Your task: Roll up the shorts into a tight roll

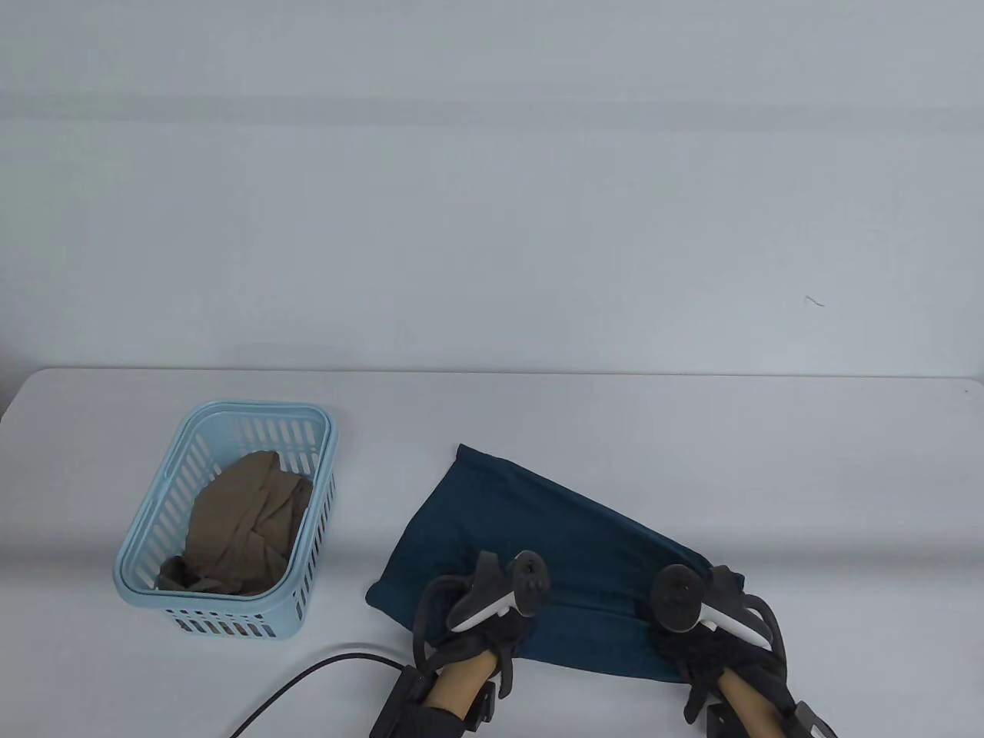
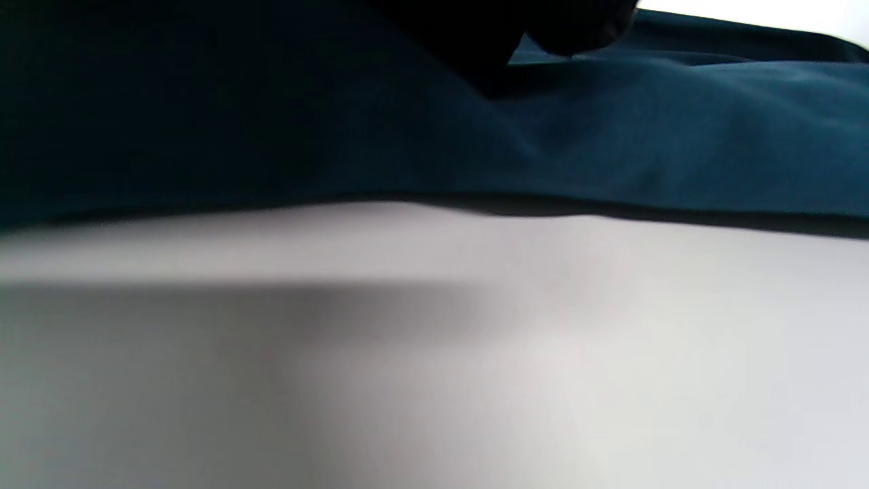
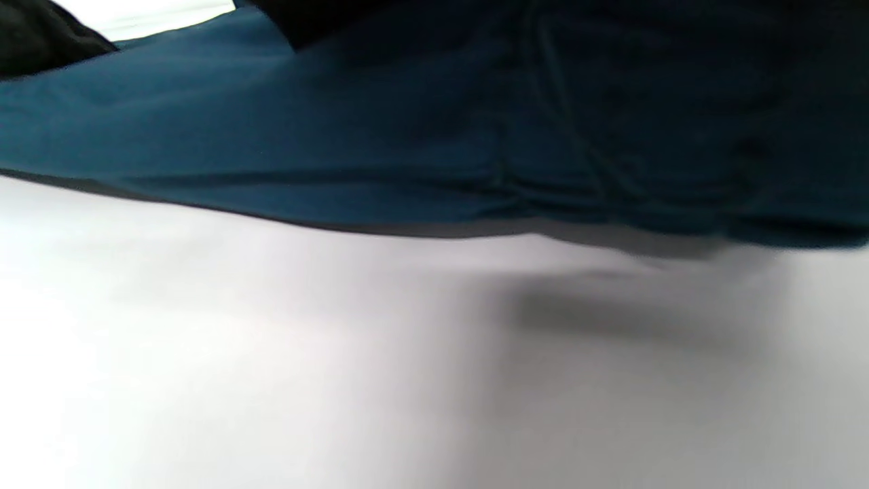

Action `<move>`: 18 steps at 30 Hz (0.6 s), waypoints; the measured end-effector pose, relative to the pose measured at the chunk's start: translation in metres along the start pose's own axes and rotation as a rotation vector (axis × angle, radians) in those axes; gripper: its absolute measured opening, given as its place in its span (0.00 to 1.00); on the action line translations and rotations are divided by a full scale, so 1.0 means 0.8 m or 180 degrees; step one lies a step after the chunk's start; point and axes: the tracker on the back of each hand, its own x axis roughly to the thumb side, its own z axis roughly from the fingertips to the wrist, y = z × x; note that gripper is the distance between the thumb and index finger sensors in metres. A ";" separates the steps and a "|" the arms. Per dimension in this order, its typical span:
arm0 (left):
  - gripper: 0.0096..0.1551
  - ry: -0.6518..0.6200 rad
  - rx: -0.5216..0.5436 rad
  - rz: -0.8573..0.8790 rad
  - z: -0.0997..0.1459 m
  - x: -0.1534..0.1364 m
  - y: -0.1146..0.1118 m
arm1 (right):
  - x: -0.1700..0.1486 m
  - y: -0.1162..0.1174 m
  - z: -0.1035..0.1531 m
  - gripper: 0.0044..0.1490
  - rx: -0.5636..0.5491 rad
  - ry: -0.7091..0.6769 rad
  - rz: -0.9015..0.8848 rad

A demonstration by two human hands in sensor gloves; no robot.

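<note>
Noted far left on table (image 1: 615,430): light-blue slotted basket (image 1: 146,573), tan/brown garment (image 1: 238,530) crumpled inside. Black cable (image 1: 307,676) trailing along near edge, just right of basket. Ctr-right, near front edge: dark teal shorts (image 1: 538,523), laid flat, angled, narrow end pointing back-left. Left hand (image 1: 480,623) resting on near-left part of shorts, tracker on back; fingers hidden under tracker, posn cannot tell. In left wrist view, one dark fingertip (image 2: 577,30) touching fabric (image 2: 679,136). Right hand (image 1: 703,626) resting on near-right corner of shorts; fingers likewise obscured, cannot tell. Right wrist view: fabric edge (image 3: 407,156) bunched, slightly lifted off table (image 3: 271,353).
</note>
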 end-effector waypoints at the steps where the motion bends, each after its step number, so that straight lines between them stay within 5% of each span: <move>1: 0.27 0.0025 -0.0013 0.0003 -0.003 0.000 0.002 | 0.001 0.000 0.000 0.33 0.0002 -0.0006 0.0006; 18: 0.25 0.0376 -0.0099 -0.0030 -0.053 -0.006 0.027 | 0.033 0.002 0.007 0.33 0.0175 -0.0207 -0.0009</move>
